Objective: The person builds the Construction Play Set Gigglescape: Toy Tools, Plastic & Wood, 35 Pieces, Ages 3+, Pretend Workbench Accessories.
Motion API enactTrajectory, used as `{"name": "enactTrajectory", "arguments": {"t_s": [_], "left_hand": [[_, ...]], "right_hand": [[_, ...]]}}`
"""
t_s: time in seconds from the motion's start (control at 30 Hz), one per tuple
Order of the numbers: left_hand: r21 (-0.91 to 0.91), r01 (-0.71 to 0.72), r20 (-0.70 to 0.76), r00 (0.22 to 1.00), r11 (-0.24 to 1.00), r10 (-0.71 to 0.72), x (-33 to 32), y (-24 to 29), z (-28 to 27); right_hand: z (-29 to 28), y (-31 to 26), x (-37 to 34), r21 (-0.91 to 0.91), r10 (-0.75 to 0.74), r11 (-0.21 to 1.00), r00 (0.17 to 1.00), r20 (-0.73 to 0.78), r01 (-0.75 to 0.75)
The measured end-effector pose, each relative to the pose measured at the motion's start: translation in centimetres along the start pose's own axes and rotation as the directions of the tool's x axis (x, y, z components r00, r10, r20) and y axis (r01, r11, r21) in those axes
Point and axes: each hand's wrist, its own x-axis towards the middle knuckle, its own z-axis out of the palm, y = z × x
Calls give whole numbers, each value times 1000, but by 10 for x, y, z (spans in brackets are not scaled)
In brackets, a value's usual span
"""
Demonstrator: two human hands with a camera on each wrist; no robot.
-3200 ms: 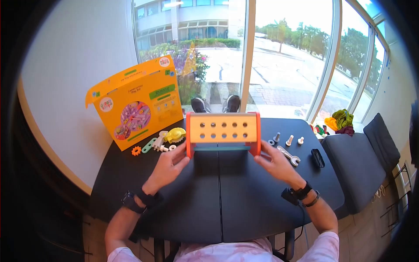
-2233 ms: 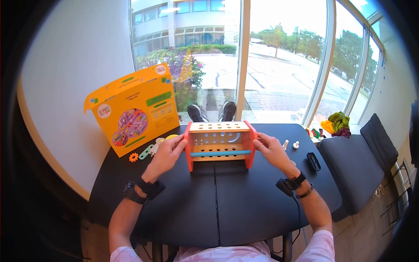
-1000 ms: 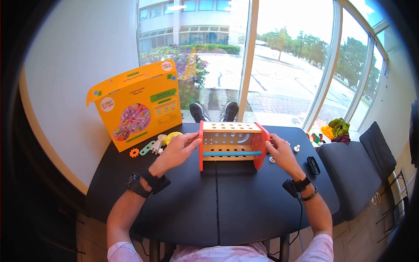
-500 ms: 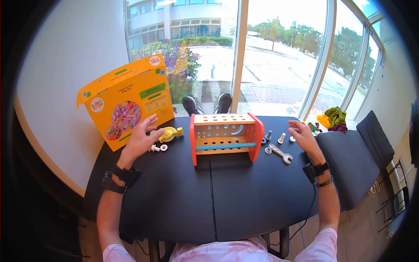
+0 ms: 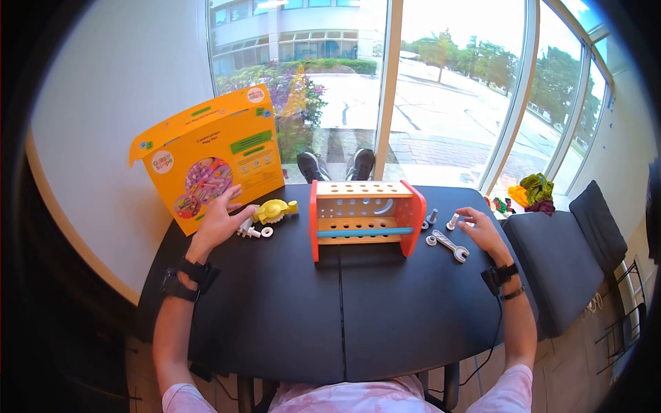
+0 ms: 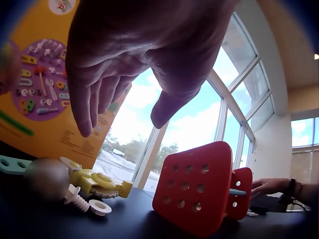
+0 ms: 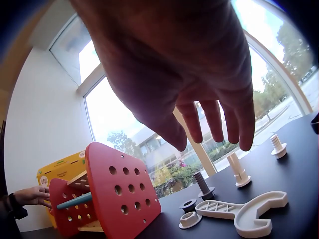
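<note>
Toy toolbox stands between the hands, its underside hidden.

Open room above the near tabletop, toolbox blocking the middle, upright carton at left

You get bright daylight from the windows, glare whitening the pavement outside, curved dark edges, and shadowed undersides in both wrist views.
</note>
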Motion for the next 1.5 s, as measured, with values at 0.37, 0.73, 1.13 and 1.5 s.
{"name": "enactTrajectory", "arguments": {"t_s": [0.37,0.73,1.13,1.5], "left_hand": [[8,14,5,1000,1000,-14,5,-34,-5],[36,54,-35,998,998,-52,17,-118,-17],[135,-35,154,988,990,14,4,-73,-6],[239,-204,325,938,949,120,-7,-41,12]], "right_hand": [[12,1,3,17,-31,999,995,92,29],[14,-6,-4,-26,-13,1000,994,110,16],[13,-15,-9,-21,1,1000,992,126,2],[15,-10,-11,-6,-16,1000,993,117,17]]}}
